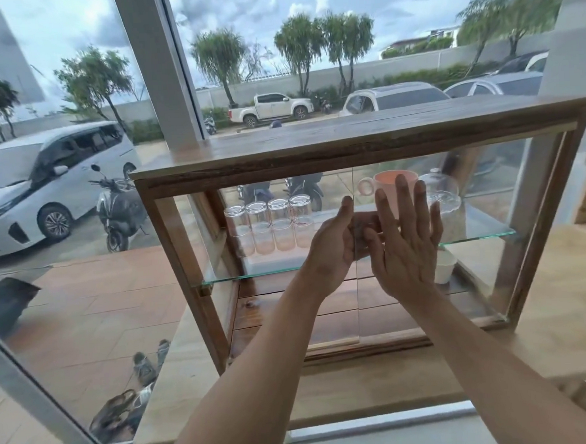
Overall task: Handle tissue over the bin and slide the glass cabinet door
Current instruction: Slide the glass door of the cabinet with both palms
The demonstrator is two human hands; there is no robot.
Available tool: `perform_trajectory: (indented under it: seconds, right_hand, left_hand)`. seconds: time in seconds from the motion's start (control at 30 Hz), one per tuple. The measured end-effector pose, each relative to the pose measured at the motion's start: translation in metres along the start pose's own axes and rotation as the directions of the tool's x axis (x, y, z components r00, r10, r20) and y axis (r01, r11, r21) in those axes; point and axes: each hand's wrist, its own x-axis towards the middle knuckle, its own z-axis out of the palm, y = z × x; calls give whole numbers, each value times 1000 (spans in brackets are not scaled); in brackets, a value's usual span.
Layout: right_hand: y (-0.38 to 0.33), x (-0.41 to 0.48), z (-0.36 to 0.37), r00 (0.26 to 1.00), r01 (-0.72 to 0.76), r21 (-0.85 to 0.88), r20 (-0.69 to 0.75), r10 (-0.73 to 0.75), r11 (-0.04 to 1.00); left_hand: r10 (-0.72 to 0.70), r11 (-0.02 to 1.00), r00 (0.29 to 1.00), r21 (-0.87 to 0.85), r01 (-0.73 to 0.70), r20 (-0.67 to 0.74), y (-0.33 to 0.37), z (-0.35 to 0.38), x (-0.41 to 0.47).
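Two hands work at the glass cabinet door (422, 234), the door stage; no tissue or bin is visible, so that part cannot be judged. The cabinet (348, 143) sits at 12 o'clock on a wooden counter (380, 381). Right hand (406, 245) lies flat, fingers spread on the pane. Left hand (334, 250) curls at the pane's edge; contact unclear. Inside: four upturned glasses (268, 226) at 11 o'clock, pink mug (382, 185), white cup (445, 265). Nothing blocks the track.

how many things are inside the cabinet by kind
clear glasses, upside down in a row: 4
pink mug: 1
clear glass jar with lid: 1
white cup, lower level: 1
total: 7
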Motion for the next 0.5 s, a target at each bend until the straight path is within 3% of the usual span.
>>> perform_trajectory:
  seconds: [0.27, 0.5]
  right_hand:
    - [2, -1, -2, 999, 29, 18, 15, -29, 999]
    - [1, -1, -3, 999, 41, 63, -16, -41, 997]
  left_hand:
    - [210, 949, 974, 256, -182, -86, 3, -23, -23]
    - [269, 952, 922, 225, -210, -278, 12, -72, -58]
